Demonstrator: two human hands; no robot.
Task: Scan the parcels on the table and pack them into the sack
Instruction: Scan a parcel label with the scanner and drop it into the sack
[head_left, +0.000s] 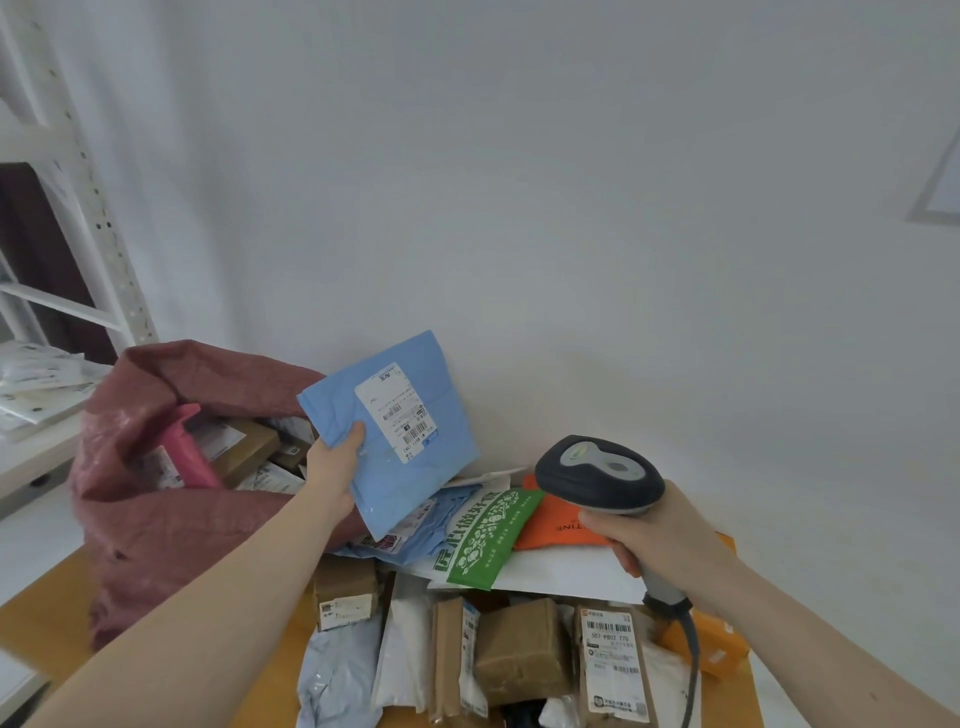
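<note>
Biggest thing here is the dark red woven sack (156, 525), slumped on the left of the wooden counter (47, 613) with its mouth open and a pink mailer and brown boxes showing inside. To its right is the parcel pile (519, 623): a green-and-white pouch (483, 535) with big Chinese lettering, an orange mailer (556, 525) with upside-down letters ending "TING", and a brown box whose label (613, 660) reads "507-P802 T70". The left hand (332, 467) pinches the blue mailer (395, 431) at its lower left corner, holding it up just right of the sack mouth, long axis tilted up-left, white label facing the camera, print too small to read. The right hand (654, 530) is wrapped round the handle of the grey scanner (597, 475), head pointing left toward the mailer.
</note>
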